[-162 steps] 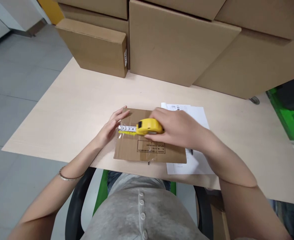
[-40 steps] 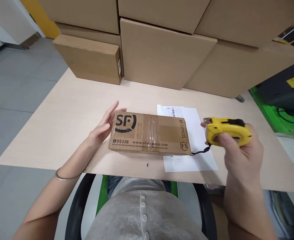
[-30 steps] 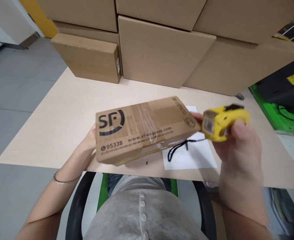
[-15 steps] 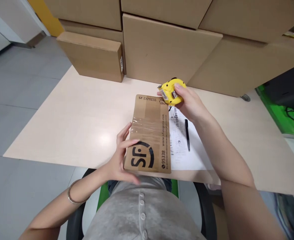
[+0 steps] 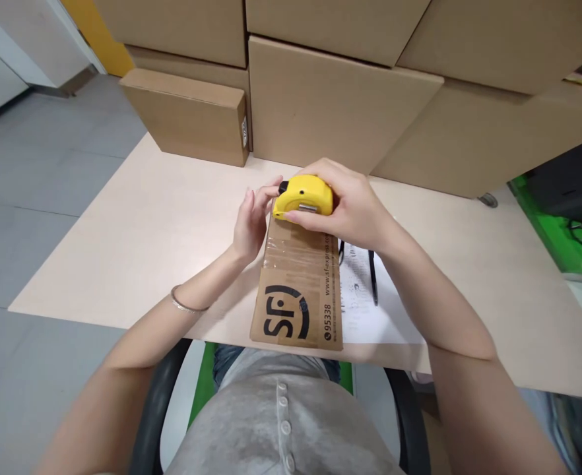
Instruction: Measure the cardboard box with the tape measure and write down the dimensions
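A yellow tape measure (image 5: pixel 307 195) rests at the far end of a brown SF Express cardboard box (image 5: pixel 295 264). My right hand (image 5: pixel 353 198) is closed around the tape measure from the right, with the thumb along its near side. My left hand (image 5: pixel 254 221) is by the box's far left corner. Its fingertips reach the black front part of the tape measure while the thumb stands apart. No drawn-out blade can be made out. The box lies flat, its near end at the table's front edge.
Right of the box lie a printed sheet (image 5: pixel 394 323) and a black pen (image 5: pixel 373 280). A flat cardboard box (image 5: pixel 187 122) stands on edge at the back left of the table (image 5: pixel 137 244). Large stacked cartons (image 5: pixel 315 105) line the back. Chair arms flank my body.
My right hand has brought the tape measure left and turned it over the box's far end. My left hand has slid from the box's near left side up to its far left corner.
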Demonstrator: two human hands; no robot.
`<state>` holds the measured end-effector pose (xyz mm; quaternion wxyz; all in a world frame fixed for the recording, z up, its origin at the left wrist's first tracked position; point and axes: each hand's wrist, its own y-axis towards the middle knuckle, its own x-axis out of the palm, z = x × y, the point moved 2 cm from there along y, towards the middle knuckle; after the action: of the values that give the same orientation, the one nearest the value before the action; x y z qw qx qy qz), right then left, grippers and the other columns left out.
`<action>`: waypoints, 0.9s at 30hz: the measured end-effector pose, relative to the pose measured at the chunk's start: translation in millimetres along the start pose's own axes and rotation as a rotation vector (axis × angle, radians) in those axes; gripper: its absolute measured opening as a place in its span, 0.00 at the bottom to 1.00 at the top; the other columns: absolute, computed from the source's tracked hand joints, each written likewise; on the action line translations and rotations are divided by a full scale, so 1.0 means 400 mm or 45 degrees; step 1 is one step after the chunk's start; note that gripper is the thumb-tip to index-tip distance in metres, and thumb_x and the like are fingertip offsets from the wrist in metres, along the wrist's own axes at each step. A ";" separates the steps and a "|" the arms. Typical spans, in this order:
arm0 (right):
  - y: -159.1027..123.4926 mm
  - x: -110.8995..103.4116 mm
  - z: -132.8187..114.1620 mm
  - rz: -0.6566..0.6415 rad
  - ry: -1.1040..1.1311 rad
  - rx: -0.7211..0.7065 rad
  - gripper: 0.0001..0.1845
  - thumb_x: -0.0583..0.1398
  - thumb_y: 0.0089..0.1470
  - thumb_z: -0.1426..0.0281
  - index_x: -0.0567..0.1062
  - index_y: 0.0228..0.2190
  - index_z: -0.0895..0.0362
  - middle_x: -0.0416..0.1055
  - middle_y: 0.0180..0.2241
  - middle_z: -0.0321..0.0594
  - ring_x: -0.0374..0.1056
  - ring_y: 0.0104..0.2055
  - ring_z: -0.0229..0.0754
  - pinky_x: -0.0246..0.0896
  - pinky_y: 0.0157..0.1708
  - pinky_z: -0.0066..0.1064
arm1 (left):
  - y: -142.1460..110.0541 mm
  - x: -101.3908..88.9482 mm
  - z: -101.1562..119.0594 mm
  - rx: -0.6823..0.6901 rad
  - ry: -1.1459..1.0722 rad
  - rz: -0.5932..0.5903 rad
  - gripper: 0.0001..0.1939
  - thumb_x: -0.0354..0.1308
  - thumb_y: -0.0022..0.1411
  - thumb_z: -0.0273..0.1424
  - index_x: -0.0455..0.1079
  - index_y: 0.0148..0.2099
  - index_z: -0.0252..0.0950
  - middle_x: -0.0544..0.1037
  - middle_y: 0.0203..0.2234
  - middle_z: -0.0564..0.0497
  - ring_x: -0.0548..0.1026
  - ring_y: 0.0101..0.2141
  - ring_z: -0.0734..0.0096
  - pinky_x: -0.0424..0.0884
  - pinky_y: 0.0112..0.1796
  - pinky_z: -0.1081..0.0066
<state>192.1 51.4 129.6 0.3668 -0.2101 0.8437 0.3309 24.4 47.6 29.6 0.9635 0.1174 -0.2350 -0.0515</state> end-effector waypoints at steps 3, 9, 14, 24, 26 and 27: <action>0.017 0.019 -0.003 -0.086 0.042 -0.062 0.13 0.66 0.59 0.59 0.77 0.44 0.50 0.80 0.45 0.41 0.76 0.46 0.51 0.70 0.49 0.43 | -0.011 0.004 -0.016 -0.068 -0.111 -0.022 0.25 0.52 0.68 0.57 0.74 0.42 0.42 0.81 0.43 0.45 0.77 0.56 0.47 0.73 0.57 0.48; -0.008 -0.014 0.012 -0.098 0.085 0.019 0.13 0.69 0.55 0.62 0.79 0.43 0.51 0.82 0.43 0.40 0.76 0.42 0.49 0.69 0.44 0.40 | -0.008 -0.018 -0.030 -0.060 -0.081 -0.034 0.16 0.66 0.57 0.48 0.73 0.40 0.43 0.77 0.36 0.51 0.77 0.38 0.59 0.76 0.41 0.58; -0.116 -0.106 0.051 -0.046 0.125 0.172 0.12 0.71 0.54 0.63 0.80 0.41 0.49 0.81 0.42 0.38 0.76 0.41 0.49 0.71 0.41 0.40 | -0.003 -0.032 -0.038 -0.073 0.033 -0.160 0.18 0.66 0.58 0.48 0.72 0.46 0.46 0.74 0.46 0.49 0.75 0.45 0.55 0.76 0.40 0.59; -0.183 -0.124 0.091 -0.037 0.087 0.323 0.14 0.71 0.55 0.60 0.80 0.43 0.44 0.81 0.44 0.38 0.77 0.42 0.51 0.73 0.40 0.44 | 0.004 -0.041 -0.034 -0.086 0.050 -0.242 0.21 0.69 0.57 0.51 0.72 0.46 0.47 0.73 0.44 0.49 0.75 0.44 0.56 0.75 0.38 0.60; -0.176 -0.133 0.083 -0.057 0.092 0.337 0.13 0.71 0.54 0.59 0.79 0.42 0.44 0.80 0.42 0.37 0.77 0.40 0.50 0.72 0.38 0.42 | 0.004 -0.040 -0.033 -0.081 0.035 -0.250 0.21 0.70 0.56 0.51 0.72 0.45 0.46 0.74 0.43 0.50 0.75 0.43 0.57 0.75 0.38 0.60; -0.172 -0.140 0.078 -0.071 0.085 0.348 0.13 0.71 0.54 0.59 0.79 0.41 0.45 0.80 0.41 0.37 0.76 0.38 0.49 0.71 0.36 0.41 | 0.004 -0.040 -0.032 -0.083 0.030 -0.252 0.21 0.70 0.56 0.51 0.72 0.45 0.46 0.74 0.43 0.50 0.76 0.43 0.58 0.75 0.38 0.61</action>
<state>284.1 32.0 128.3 0.3726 -0.1924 0.8865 0.1955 16.4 54.3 11.8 0.9597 0.1092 -0.2092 -0.1526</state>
